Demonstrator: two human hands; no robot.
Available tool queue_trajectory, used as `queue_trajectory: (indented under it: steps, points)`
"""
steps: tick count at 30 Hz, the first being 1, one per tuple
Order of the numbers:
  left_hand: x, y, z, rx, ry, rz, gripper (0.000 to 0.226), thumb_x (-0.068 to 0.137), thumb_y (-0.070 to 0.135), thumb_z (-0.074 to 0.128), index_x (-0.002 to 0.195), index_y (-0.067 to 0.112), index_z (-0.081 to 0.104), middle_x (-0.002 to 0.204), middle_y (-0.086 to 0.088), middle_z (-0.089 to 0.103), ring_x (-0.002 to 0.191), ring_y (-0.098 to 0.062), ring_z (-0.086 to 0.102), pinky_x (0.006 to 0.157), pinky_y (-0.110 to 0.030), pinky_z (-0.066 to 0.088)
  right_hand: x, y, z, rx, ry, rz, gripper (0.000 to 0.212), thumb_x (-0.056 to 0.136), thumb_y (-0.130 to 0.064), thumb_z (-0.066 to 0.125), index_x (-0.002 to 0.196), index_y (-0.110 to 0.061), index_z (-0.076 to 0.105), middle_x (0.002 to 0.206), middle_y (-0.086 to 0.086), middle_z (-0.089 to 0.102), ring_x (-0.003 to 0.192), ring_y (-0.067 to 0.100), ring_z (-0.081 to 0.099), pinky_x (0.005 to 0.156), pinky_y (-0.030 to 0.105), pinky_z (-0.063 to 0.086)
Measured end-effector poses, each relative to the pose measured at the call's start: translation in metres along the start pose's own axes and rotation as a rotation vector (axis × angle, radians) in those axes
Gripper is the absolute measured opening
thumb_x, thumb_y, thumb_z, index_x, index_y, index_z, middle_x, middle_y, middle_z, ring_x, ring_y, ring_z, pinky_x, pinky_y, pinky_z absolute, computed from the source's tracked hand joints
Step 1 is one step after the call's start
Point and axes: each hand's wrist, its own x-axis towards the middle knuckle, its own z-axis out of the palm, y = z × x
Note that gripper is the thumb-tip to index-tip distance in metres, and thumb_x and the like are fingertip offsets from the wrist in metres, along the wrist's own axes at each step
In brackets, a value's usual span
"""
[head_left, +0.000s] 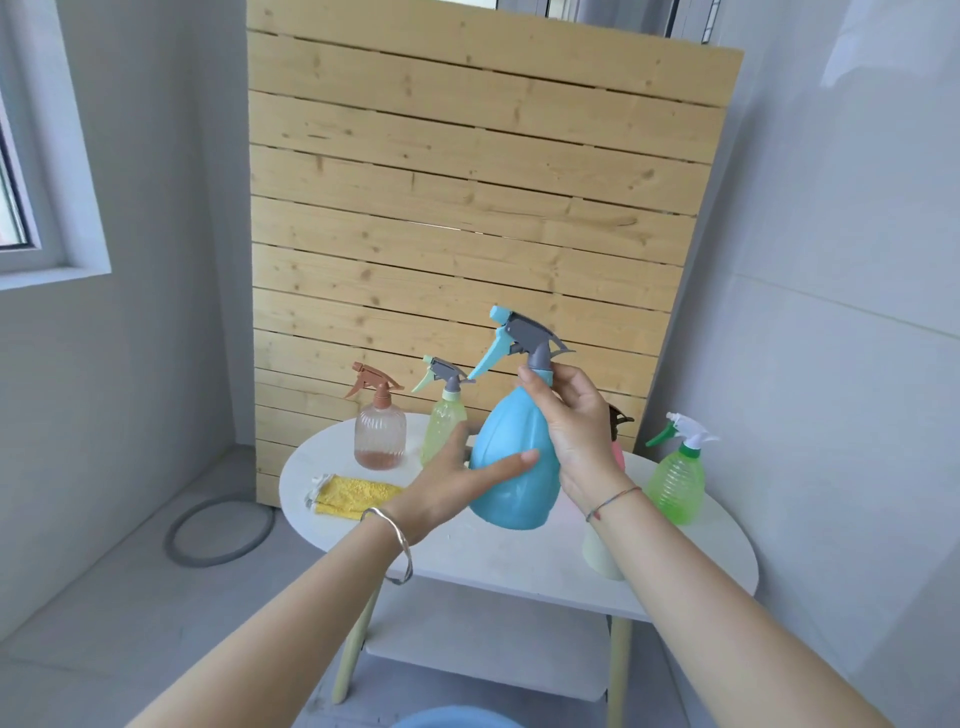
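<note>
A blue spray bottle (511, 462) with a grey and light-blue trigger head is lifted above the white oval table (467, 556). My right hand (566, 415) grips its neck just under the trigger head. My left hand (457, 480) supports the bottle's left side with straight fingers, thumb lying across the front. The nozzle points up and to the left.
On the table stand a pink ribbed spray bottle (379, 428), a pale yellow-green one (444, 423) and a bright green one (678, 480) at the right. A yellow cloth (353, 493) lies at the left. A wooden slat panel (467, 208) leans behind. A grey ring (221, 530) lies on the floor.
</note>
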Motion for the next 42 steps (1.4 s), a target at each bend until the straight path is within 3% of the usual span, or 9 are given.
queue_trajectory:
  steps: [6,11,16,20,24,28,32,37,42]
  points:
    - [0.009,-0.02,-0.008,-0.053,-0.069,0.01,0.073,0.072,0.065,0.068,0.134,0.035,0.044,0.13,0.009,0.058,0.113,-0.005,0.061,0.1,-0.03,0.048,0.003,0.012,-0.003,0.001,-0.059,0.06,0.014,0.084,-0.026,0.07,0.098,-0.023,0.071,0.086,-0.009,0.07,0.082,0.007,0.06,0.086,0.027,0.047]
    - [0.011,-0.027,-0.002,-0.025,0.008,0.045,0.055,0.08,0.043,0.074,0.126,0.028,0.047,0.116,0.007,0.064,0.097,0.0,0.066,0.076,-0.016,0.054,0.004,0.021,0.009,0.041,0.041,0.064,0.019,0.079,-0.017,0.075,0.091,-0.012,0.062,0.079,-0.007,0.072,0.071,0.0,0.066,0.074,0.017,0.051]
    - [0.016,-0.055,-0.011,0.077,-0.026,-0.02,0.078,0.059,0.064,0.076,0.127,0.034,0.049,0.115,0.009,0.066,0.101,-0.007,0.066,0.087,-0.031,0.056,0.031,0.001,0.016,0.078,0.121,-0.063,0.017,0.08,-0.013,0.075,0.087,-0.012,0.06,0.084,0.0,0.071,0.071,-0.002,0.065,0.07,0.009,0.048]
    - [0.016,-0.08,-0.018,0.1,-0.011,-0.038,0.073,0.066,0.057,0.077,0.127,0.031,0.049,0.115,0.007,0.065,0.1,-0.007,0.066,0.08,-0.024,0.057,0.067,-0.016,0.018,0.117,0.169,-0.138,0.016,0.079,-0.015,0.077,0.082,-0.015,0.061,0.077,-0.004,0.069,0.073,0.006,0.064,0.082,0.017,0.051]
    - [0.016,-0.097,-0.026,0.012,0.073,-0.037,0.065,0.064,0.055,0.076,0.12,0.032,0.051,0.112,0.006,0.066,0.095,-0.004,0.067,0.073,-0.019,0.055,0.084,0.015,0.007,-0.082,0.109,-0.124,0.019,0.079,-0.011,0.076,0.089,-0.006,0.061,0.078,-0.001,0.068,0.063,-0.004,0.063,0.068,0.009,0.048]
    - [0.016,-0.107,-0.034,-0.04,0.168,-0.021,0.067,0.061,0.061,0.077,0.117,0.034,0.052,0.112,0.008,0.066,0.098,-0.006,0.066,0.076,-0.021,0.055,0.07,0.106,-0.023,-0.391,0.065,0.104,0.02,0.076,-0.015,0.079,0.087,-0.008,0.063,0.081,0.005,0.068,0.063,-0.001,0.062,0.058,0.003,0.042]
    - [0.017,-0.121,-0.039,-0.068,0.216,-0.018,0.067,0.071,0.054,0.077,0.126,0.03,0.049,0.113,0.011,0.065,0.096,0.0,0.065,0.072,-0.017,0.054,0.049,0.187,-0.057,-0.617,0.031,0.275,0.023,0.072,-0.024,0.082,0.081,-0.013,0.065,0.08,0.003,0.068,0.074,0.014,0.061,0.059,0.012,0.044]
    - [0.019,-0.137,-0.041,-0.034,0.221,-0.031,0.08,0.056,0.065,0.071,0.125,0.03,0.05,0.11,0.011,0.064,0.093,0.001,0.065,0.07,-0.017,0.054,0.042,0.231,-0.074,-0.721,0.053,0.343,0.024,0.068,-0.028,0.083,0.078,-0.018,0.063,0.082,0.001,0.069,0.082,0.02,0.065,0.075,0.03,0.051]
    - [0.022,-0.147,-0.035,-0.018,0.236,-0.053,0.081,0.052,0.068,0.07,0.122,0.031,0.051,0.111,0.011,0.063,0.096,-0.002,0.065,0.077,-0.023,0.055,0.044,0.234,-0.075,-0.733,0.018,0.336,0.028,0.072,-0.028,0.081,0.089,-0.015,0.063,0.089,0.0,0.067,0.084,0.017,0.063,0.075,0.025,0.047]
